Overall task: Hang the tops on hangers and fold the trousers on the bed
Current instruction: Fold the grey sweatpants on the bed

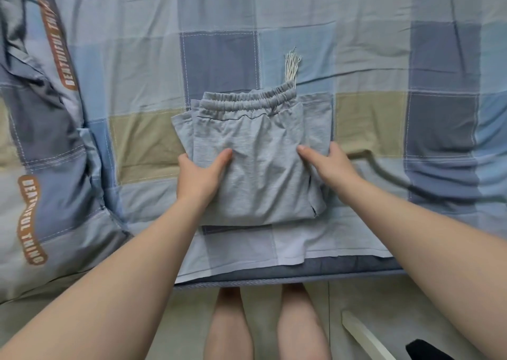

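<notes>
- Trousers [260, 153], grey with an elastic waistband, lie folded into a thick rectangle on the checked bed sheet [384, 57], near the bed's near edge, waistband on the far side.
- Left hand [197, 178] pinches the bundle's left edge, thumb on top, fingers tucked out of sight beneath.
- Right hand [329, 164] pinches the right edge the same way.
- Drawstring [292, 65], pale and frayed, sticks out beyond the waistband onto the sheet.
- Duvet [41, 140], bunched, lies at the left.
</notes>
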A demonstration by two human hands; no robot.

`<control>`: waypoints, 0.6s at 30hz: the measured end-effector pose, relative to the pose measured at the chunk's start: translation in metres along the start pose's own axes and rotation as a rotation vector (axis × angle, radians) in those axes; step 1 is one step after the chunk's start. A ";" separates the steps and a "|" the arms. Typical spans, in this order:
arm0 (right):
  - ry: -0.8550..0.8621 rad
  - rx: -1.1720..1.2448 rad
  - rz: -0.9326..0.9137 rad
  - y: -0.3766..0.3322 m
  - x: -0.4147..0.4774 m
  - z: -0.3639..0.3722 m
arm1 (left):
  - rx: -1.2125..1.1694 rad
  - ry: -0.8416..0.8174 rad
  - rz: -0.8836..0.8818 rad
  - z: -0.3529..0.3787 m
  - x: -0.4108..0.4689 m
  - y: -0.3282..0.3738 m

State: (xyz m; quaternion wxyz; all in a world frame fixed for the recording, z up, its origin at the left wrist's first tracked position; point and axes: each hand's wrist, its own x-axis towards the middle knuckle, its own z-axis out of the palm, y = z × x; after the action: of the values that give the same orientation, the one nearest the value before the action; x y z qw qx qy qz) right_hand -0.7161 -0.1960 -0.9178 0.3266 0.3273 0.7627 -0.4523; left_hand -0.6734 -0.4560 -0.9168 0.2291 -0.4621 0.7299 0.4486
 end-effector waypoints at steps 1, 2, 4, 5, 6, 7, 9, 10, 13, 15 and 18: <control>-0.023 0.038 0.011 -0.003 0.001 0.004 | 0.004 -0.023 0.003 0.001 0.001 0.002; -0.056 0.089 0.020 -0.006 0.005 0.007 | -0.004 -0.040 0.003 0.003 0.002 0.005; -0.142 0.196 0.059 -0.010 0.013 0.014 | -0.049 -0.071 0.004 0.006 0.008 0.010; -0.183 0.220 0.082 -0.012 0.016 0.016 | -0.074 -0.086 0.002 0.007 0.010 0.012; -0.214 0.225 0.099 -0.014 0.018 0.018 | -0.091 -0.101 -0.002 0.009 0.013 0.012; -0.233 0.220 0.121 -0.017 0.018 0.020 | -0.104 -0.110 -0.004 0.009 0.013 0.013; -0.245 0.237 0.153 -0.018 0.021 0.022 | -0.115 -0.114 0.006 0.008 0.011 0.015; -0.256 0.247 0.163 -0.020 0.019 0.021 | -0.110 -0.117 0.023 0.007 0.009 0.016; -0.278 0.235 0.156 -0.027 0.005 0.012 | -0.063 -0.123 0.073 -0.001 -0.007 0.024; -0.289 0.250 0.138 -0.035 -0.012 0.001 | -0.048 -0.110 0.091 -0.009 -0.024 0.033; -0.274 0.266 0.100 -0.052 -0.051 -0.020 | -0.038 -0.137 0.104 -0.028 -0.061 0.051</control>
State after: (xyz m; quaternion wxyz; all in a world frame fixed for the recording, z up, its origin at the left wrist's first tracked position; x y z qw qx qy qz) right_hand -0.7323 -0.2077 -0.8452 0.4032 0.3405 0.6275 -0.5725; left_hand -0.6874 -0.4429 -0.8342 0.2460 -0.3962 0.7268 0.5043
